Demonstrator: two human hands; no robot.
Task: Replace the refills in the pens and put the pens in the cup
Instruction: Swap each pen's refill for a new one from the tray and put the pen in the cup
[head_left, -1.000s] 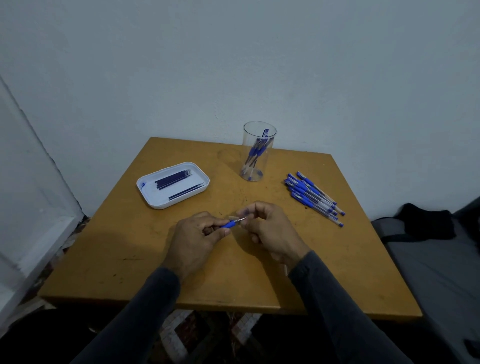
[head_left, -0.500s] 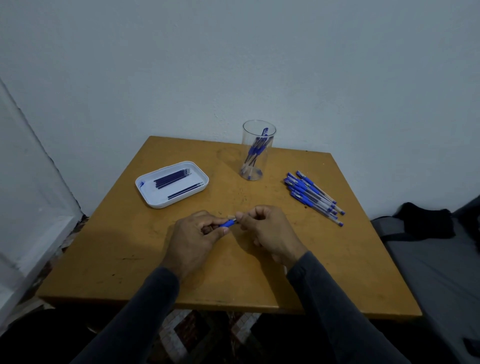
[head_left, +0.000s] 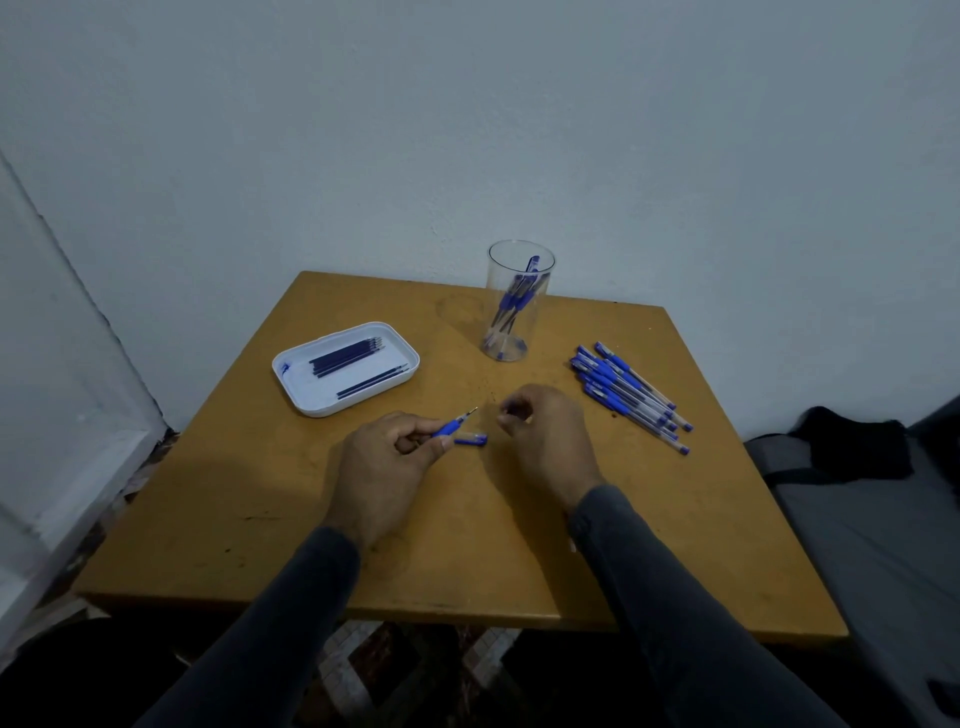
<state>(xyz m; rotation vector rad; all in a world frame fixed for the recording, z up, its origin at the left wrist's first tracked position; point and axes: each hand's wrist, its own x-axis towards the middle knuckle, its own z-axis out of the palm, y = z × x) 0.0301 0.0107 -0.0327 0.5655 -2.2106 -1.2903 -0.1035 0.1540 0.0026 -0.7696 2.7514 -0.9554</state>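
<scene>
Two hands work over the wooden table (head_left: 675, 519), in front of the clear cup (head_left: 519, 301). The left hand (head_left: 384, 467) grips an uncapped pen (head_left: 454, 423), tip aimed toward the cup. A blue cap (head_left: 471, 440) lies on the table just beside it. The right hand (head_left: 545, 441) has curled fingers; whether they pinch anything I cannot tell. Finished pens stand in the cup; loose pens (head_left: 628, 395) lie right of it, the white tray (head_left: 296, 395) of refills (head_left: 345, 357) left.
</scene>
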